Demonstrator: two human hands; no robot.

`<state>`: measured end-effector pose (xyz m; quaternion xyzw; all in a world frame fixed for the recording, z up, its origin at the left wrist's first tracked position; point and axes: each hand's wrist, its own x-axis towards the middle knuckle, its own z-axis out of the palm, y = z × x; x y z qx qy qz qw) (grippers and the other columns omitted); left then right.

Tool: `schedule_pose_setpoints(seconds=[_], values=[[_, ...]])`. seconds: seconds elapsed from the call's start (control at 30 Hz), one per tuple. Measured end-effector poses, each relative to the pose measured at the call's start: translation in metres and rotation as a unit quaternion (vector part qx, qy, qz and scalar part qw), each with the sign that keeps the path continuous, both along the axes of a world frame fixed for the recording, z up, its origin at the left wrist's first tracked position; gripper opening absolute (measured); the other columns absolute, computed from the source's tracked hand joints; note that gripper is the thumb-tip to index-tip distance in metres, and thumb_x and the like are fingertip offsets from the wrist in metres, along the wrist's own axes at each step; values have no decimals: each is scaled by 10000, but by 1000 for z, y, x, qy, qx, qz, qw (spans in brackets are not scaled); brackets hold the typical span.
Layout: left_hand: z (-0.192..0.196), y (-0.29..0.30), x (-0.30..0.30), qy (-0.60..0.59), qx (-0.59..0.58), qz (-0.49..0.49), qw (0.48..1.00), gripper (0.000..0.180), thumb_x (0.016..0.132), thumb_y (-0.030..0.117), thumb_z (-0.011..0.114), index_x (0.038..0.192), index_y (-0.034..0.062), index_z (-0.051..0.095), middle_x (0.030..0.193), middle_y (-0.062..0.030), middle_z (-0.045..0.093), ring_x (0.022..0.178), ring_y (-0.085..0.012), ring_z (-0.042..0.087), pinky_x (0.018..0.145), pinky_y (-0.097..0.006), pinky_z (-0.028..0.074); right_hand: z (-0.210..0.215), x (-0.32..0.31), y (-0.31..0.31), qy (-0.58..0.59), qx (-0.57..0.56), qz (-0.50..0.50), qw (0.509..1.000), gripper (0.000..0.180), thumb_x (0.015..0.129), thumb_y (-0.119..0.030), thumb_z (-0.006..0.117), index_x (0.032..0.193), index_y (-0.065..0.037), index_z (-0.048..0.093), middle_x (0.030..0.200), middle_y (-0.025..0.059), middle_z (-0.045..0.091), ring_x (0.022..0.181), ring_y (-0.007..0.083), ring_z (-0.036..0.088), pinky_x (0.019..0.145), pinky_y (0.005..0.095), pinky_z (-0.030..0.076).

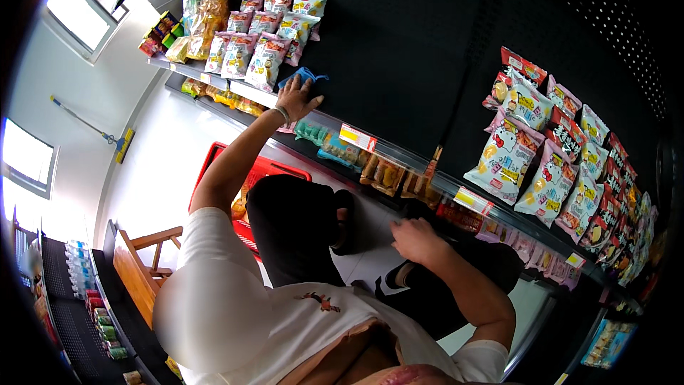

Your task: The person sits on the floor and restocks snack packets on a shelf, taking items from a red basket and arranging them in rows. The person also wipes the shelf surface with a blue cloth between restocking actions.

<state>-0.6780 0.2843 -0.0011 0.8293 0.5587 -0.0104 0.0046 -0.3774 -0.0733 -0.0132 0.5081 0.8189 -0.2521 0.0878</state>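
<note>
My left hand (300,102) reaches out to the black shelf (385,93) and lies over a crumpled blue cloth (305,77), holding it against the shelf surface near the front edge. Part of the cloth is hidden under the fingers. Just left of that hand stand several pink-and-white snack bags (266,61) in rows. My right hand (419,241) hovers by my right knee, below the shelf's front edge. Its fingers are loosely curled, and nothing shows in them.
More snack bags (504,153) crowd the shelf's right part. Bagged foods (382,173) fill a lower shelf under the price-tag rail (456,191). A red basket (214,153) sits on the floor beside my left leg. Behind it are a wooden chair (135,271) and a mop (122,144).
</note>
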Motion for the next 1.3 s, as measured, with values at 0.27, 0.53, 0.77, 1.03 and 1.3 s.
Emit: schedule_pose_setpoints(seconds=[0.27, 0.53, 0.77, 1.03, 1.3], values=[[35, -103, 117, 21, -88, -261, 961, 843, 954, 675, 362, 1544, 79, 283, 1602, -284, 121, 1497, -434, 91, 1194, -538, 146, -13, -4, -6, 4, 34, 26, 999, 337, 875, -243, 661, 1130, -42, 568, 943, 155, 671, 902, 335, 674, 798, 459, 486], [24, -109, 267, -30, -54, -389, 919, 820, 951, 688, 342, 1525, 104, 308, 1595, -232, 172, 1492, -413, 123, 1188, -572, 165, 4, 3, -2, 12, 14, -6, 1000, 239, 873, -85, 559, 1099, -32, 614, 969, 178, 687, 912, 334, 687, 844, 475, 495], [11, -28, 348, -50, 4, -327, 944, 803, 947, 679, 347, 1525, 122, 330, 1597, -229, 201, 1480, -425, 177, 1178, -581, 177, 7, 3, -3, 4, 21, 5, 1000, 245, 906, -105, 571, 1130, -13, 606, 996, 170, 693, 935, 309, 690, 845, 416, 502], [20, 15, 361, -64, -28, -261, 963, 708, 979, 616, 353, 1531, 174, 335, 1619, -149, 207, 1501, -350, 172, 1186, -577, 163, 6, 8, -1, -22, 25, -13, 999, 247, 897, -117, 588, 1126, -28, 619, 999, 164, 695, 934, 299, 692, 839, 416, 503], [34, 51, 216, -32, -15, -94, 995, 699, 994, 569, 405, 1554, 170, 279, 1625, -165, 182, 1504, -361, 149, 1200, -557, 140, -4, 14, 0, 6, 33, -34, 999, 275, 888, -171, 611, 1130, -40, 600, 985, 164, 682, 915, 322, 685, 834, 455, 498]])
